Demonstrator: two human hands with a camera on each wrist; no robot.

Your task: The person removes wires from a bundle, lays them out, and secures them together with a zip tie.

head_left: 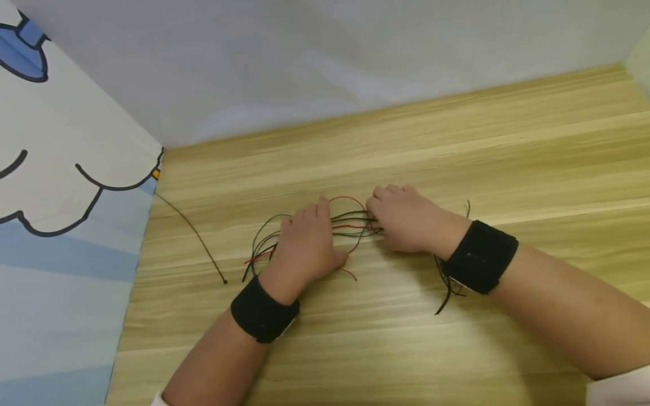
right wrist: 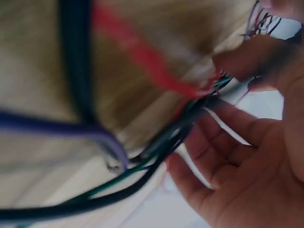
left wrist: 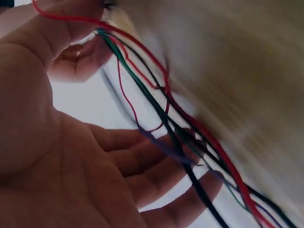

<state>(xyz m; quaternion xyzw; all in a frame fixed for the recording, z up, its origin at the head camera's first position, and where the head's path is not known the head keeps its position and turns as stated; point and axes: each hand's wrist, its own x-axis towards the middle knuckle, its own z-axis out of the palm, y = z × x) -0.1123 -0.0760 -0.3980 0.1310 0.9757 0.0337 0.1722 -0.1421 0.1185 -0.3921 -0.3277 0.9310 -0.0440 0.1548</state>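
Observation:
A loose bundle of thin wires [head_left: 350,219], red, black and green, lies across the wooden table. In the head view my left hand [head_left: 307,242] rests over its left part with the thumb held out to the side. The left wrist view shows the wires [left wrist: 156,102] running across the fingertips of that hand, which are fairly straight. My right hand [head_left: 408,217] holds the bundle further right. Seen from the right wrist, the wires [right wrist: 159,149] pass between its thumb and bent fingers. Wire ends [head_left: 444,301] stick out below the right wrist.
A thin black strip with a small head, like a cable tie [head_left: 203,242], lies left on the wooden table [head_left: 355,349]. A grey-white wall [head_left: 325,62] stands behind, and a cartoon-printed panel [head_left: 66,282] borders the left. Black bands [head_left: 266,310] wrap both wrists.

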